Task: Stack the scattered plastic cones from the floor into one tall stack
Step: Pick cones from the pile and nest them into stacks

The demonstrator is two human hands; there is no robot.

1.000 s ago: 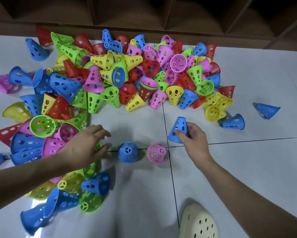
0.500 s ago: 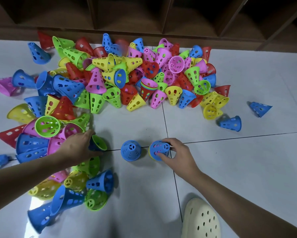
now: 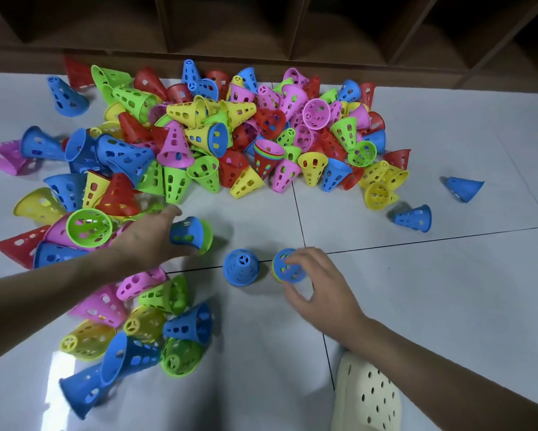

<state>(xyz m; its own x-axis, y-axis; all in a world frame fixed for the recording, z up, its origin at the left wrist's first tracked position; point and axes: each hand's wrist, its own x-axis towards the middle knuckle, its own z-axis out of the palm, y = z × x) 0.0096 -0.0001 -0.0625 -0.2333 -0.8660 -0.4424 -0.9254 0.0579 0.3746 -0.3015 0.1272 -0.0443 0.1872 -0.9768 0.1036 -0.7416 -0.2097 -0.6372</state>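
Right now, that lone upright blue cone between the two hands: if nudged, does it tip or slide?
The upright blue cone stands on its wide rim, so it would likely slide rather than tip. The glossy tile floor suggests little grip. Its perforated thin plastic wall looks light and probably somewhat flexible.

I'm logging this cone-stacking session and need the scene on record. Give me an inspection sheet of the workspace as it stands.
Surface: pale tiled floor with dark grout lines.
Job's things: big heap of cones in five colours, mostly on their sides; started stack, blue on top, upright; lone blue cone upright beside it, apart.
Clutter: cream perforated clog at the bottom edge.
Grippers: left hand grips a blue cone nested in a green one; right hand has fingertips curled on the started stack.
Cables: nothing seen.
Surroundings: dark wooden shelving behind the heap.
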